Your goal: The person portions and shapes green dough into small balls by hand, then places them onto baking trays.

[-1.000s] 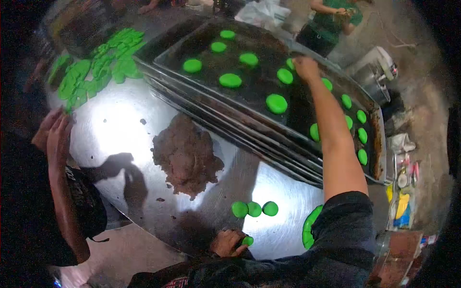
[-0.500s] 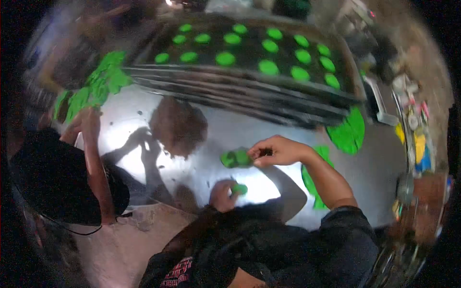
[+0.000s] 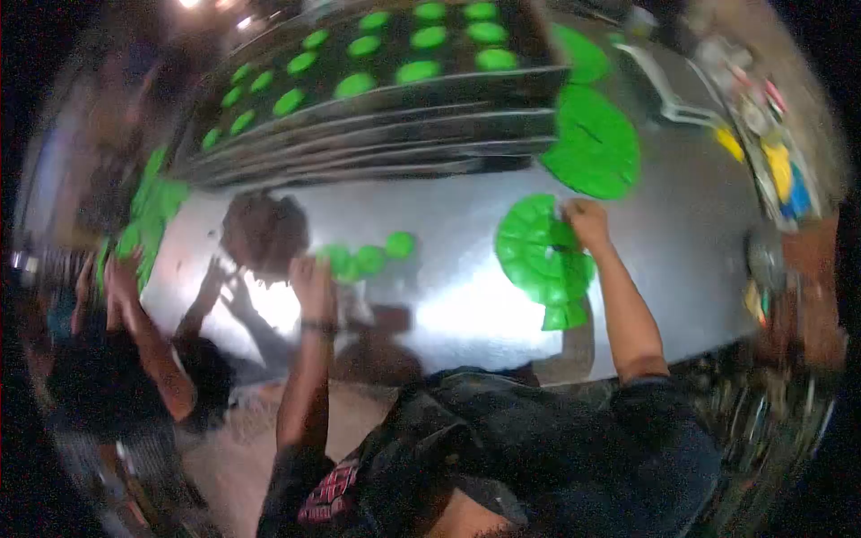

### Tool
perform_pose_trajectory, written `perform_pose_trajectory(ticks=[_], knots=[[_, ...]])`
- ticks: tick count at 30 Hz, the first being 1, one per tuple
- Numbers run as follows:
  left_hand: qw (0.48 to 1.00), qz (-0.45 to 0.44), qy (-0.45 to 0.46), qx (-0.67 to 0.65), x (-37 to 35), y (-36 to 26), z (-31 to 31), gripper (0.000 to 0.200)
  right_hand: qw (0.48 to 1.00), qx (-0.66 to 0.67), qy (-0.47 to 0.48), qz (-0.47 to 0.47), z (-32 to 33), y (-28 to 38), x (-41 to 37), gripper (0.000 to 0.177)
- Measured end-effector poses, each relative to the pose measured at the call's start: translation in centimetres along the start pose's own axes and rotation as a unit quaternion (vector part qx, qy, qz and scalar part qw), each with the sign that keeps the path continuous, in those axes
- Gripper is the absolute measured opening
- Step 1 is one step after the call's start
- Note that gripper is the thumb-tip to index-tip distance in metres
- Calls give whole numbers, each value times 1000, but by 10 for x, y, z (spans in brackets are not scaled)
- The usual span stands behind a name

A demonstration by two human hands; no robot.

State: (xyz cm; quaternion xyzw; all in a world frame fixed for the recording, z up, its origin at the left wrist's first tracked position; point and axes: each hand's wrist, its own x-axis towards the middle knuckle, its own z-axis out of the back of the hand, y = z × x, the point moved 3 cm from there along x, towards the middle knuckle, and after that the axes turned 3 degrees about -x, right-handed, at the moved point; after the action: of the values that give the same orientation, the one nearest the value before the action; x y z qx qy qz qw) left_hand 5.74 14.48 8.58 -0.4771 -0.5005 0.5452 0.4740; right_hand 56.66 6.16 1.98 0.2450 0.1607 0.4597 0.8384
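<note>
My right hand (image 3: 587, 224) is closed at the upper right edge of a round fan of green dough-like wedges (image 3: 529, 255). Its fingertips meet the wedges, and whatever is between them is hidden. My left hand (image 3: 314, 278), fingers curled together, is beside a short row of green discs (image 3: 369, 260) on the metal table (image 3: 448, 215). What it holds, if anything, cannot be made out through the blur. Just beyond that hand, to the left, a brown crumbly mound (image 3: 265, 233) rests on the table.
Stacked dark trays (image 3: 386, 125) stand at the back, with rows of green discs on top. Another green fan (image 3: 596, 143) lies right of them. At far left, another person's hands (image 3: 121, 269) touch a green heap (image 3: 157, 211). A white-edged frame (image 3: 668, 85) lies at back right.
My view has swung to the right. My right hand has left the green pieces near the middle for the green fan. My left hand has moved forward and left, beside the discs and mound.
</note>
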Motion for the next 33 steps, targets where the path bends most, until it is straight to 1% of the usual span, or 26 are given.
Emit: perform_pose_trajectory(ticks=[1,2,3,4,5,6,8,9,10,11,12,13,14,16,17,19,20,21,22,23,25,26,29,30,32,33], knots=[[996,-80,-47,-12,29,31,12,28,999,27,-21,9,-18,-5,7,31],[997,-52,-33,-45,46,36,5,26,999,-33,13,36,-24,4,12,31],[990,-113,-38,73,72,76,19,22,993,-93,42,64,-26,21,12,31],[941,-17,19,337,88,95,25,19,990,-98,17,103,-29,28,10,29],[846,-185,58,496,76,74,14,17,985,-104,-15,137,-31,29,10,28],[853,-142,36,501,75,72,12,16,995,-26,-3,96,-36,19,17,26],[873,-206,-30,440,61,55,-2,14,993,119,13,1,-43,-9,25,26],[881,-237,-63,404,51,43,-7,13,978,209,2,-6,-41,-10,21,23],[896,-267,-22,355,38,28,-15,13,954,299,-9,-11,-39,-7,15,20],[918,-264,-60,291,27,38,-22,12,922,386,-18,-9,-33,0,12,19],[942,-240,4,233,9,32,-32,12,910,406,-85,4,-20,4,9,21],[962,-180,7,207,-9,30,-46,15,891,429,-150,23,-7,13,7,24],[963,-181,30,199,-25,34,-57,20,866,452,-210,41,4,25,6,28],[992,-79,83,42,-59,18,-86,28,890,430,-95,122,15,72,-8,32],[996,-51,74,-8,-68,13,-97,29,897,409,-39,161,17,95,-21,34],[992,7,61,-114,-81,4,-107,32,893,387,100,208,-3,152,-68,34],[994,9,33,-106,-87,0,-99,32,890,362,194,199,-10,187,-106,32],[995,12,3,-97,-92,-4,-90,33,874,354,253,217,-36,204,-129,34],[996,16,-29,-86,-96,-8,-79,34,862,352,288,225,-44,231,-160,35],[988,39,-75,-131,-99,-11,-62,36,848,349,324,231,-53,259,-190,35],[959,86,-166,-213,-113,-19,-18,41,783,507,321,161,-79,294,-232,33],[959,24,-208,-192,-122,-35,5,49,781,529,304,135,-74,322,-260,29],[978,2,-199,-66,-135,-14,57,52,837,363,387,129,-112,319,-282,30],[979,21,-184,-81,-137,0,67,51,853,313,395,134,-111,326,-289,30],[981,59,-149,-108,-141,32,84,50,853,301,404,140,-120,329,-299,29],[982,57,-149,-97,-144,40,95,47,853,293,408,143,-125,328,-304,28]])
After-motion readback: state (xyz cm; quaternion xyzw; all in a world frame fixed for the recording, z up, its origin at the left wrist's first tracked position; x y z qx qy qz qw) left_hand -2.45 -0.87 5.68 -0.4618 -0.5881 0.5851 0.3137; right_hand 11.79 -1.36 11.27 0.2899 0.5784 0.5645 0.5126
